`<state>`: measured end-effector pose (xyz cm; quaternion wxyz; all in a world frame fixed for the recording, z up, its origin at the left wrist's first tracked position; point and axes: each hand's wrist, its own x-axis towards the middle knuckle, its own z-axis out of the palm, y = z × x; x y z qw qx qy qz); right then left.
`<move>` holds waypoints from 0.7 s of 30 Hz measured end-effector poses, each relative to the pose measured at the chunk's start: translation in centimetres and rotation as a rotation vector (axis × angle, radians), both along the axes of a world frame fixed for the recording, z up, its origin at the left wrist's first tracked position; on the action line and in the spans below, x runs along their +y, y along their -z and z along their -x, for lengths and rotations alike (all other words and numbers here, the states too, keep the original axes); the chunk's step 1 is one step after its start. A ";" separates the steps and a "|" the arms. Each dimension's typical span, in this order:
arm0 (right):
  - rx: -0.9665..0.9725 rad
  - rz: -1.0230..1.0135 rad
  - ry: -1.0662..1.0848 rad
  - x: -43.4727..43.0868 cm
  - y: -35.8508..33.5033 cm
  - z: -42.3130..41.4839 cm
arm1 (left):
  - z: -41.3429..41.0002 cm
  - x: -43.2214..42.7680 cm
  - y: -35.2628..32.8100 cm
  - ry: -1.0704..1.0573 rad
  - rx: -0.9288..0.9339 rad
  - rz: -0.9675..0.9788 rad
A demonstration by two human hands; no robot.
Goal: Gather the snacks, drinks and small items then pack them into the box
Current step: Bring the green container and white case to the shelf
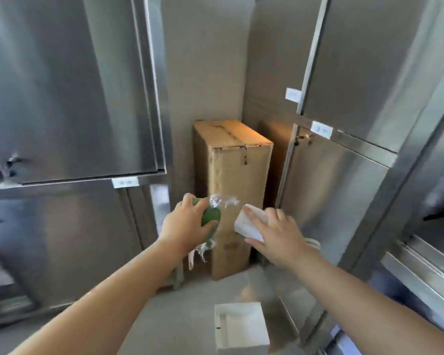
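Note:
My left hand [186, 225] grips a green snack in a clear crinkly wrapper [211, 216], held out at mid-frame. My right hand [274, 230] holds a small white packet [249, 224], fingers lying over its top. An open white box [241, 326] sits on the floor below and between my arms, and it looks empty inside. Both hands hover well above that box, in front of a tall brown carton.
A tall taped cardboard carton [235, 190] stands upright in the corner. Stainless steel cabinets with labelled doors rise on the left [69, 98] and right [356, 175]. A white cable loop [314, 243] lies by the carton's right foot. Grey floor surrounds the white box.

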<state>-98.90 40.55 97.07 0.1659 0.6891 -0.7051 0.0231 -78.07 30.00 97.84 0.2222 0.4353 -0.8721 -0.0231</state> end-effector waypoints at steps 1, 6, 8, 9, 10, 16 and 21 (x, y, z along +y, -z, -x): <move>-0.003 0.000 -0.068 -2.6 0.1 -3.3 | -3.9 -1.4 -0.1 -0.059 0.000 0.001; 0.011 0.010 -0.342 -14.9 1.0 -21.4 | -24.0 -6.5 -0.3 -0.346 -0.014 0.030; -0.008 0.022 -0.445 -18.7 1.3 -28.9 | -31.7 -7.4 -0.1 -0.444 -0.031 0.039; -0.025 0.025 -0.483 -20.3 1.4 -32.5 | -35.4 -7.7 -0.1 -0.495 -0.037 0.038; -0.044 0.024 -0.516 -21.6 1.4 -36.0 | -38.9 -7.8 -0.2 -0.548 -0.039 0.036; 0.021 0.032 -0.733 -26.1 0.7 -52.9 | -54.0 -7.2 -0.9 -0.777 -0.022 0.012; 0.100 0.019 -0.824 -30.1 0.8 -61.9 | -61.0 -9.0 -0.3 -0.892 0.020 0.041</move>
